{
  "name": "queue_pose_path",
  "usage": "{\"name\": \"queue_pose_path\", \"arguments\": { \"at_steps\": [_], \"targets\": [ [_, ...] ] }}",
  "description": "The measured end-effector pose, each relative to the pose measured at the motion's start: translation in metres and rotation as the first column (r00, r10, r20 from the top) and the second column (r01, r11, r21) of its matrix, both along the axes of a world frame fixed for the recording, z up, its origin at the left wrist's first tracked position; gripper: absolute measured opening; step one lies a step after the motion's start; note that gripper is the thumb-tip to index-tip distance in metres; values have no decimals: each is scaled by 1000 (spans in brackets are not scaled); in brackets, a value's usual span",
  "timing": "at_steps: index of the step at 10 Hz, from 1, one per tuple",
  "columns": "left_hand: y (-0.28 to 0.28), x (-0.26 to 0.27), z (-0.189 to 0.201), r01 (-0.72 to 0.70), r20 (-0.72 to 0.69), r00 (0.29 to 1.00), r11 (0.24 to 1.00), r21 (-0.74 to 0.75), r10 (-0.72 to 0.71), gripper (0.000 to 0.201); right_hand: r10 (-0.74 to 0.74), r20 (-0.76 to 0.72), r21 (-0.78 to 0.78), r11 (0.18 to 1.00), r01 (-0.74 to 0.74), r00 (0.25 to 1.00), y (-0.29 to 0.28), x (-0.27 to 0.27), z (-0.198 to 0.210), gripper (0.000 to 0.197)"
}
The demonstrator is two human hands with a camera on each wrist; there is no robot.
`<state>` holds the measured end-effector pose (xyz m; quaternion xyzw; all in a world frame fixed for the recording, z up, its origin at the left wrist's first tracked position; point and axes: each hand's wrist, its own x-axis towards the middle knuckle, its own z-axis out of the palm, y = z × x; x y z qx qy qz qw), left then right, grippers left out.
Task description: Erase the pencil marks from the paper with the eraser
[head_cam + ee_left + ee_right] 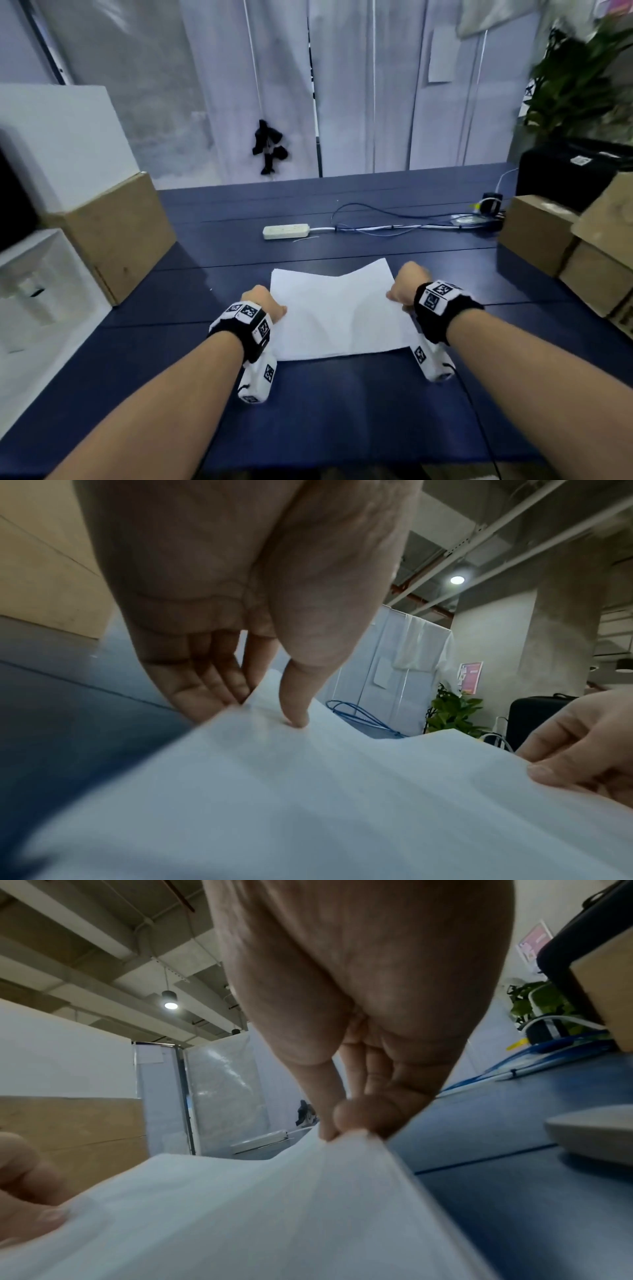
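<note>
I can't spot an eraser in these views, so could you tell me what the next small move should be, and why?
Probably lower the paper flat onto the blue table. The left hand and the right hand each pinch a side edge, and the sheet sags between them, so it offers no firm surface for rubbing yet.

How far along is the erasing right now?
Done: nothing visibly; no pencil marks can be made out on the white sheet of paper. In hand: left hand and right hand pinch its side edges above the blue table. Left: rubbing; no eraser in view.
</note>
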<state>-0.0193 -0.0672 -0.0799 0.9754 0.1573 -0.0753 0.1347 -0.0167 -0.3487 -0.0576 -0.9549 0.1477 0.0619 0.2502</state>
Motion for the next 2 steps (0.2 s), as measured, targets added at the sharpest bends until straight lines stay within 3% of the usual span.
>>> {"name": "queue_pose_path", "arguments": {
  "at_steps": [1,2],
  "targets": [
    [7,7,-4,33,-34,999,999,32,-31,57,-13,-11,27,1000,13,1000,-1,3,2,16],
    [16,8,1,51,-2,999,999,4,-51,61,2,53,15,1000,-3,999,-12,0,2,20]
  ]
}}
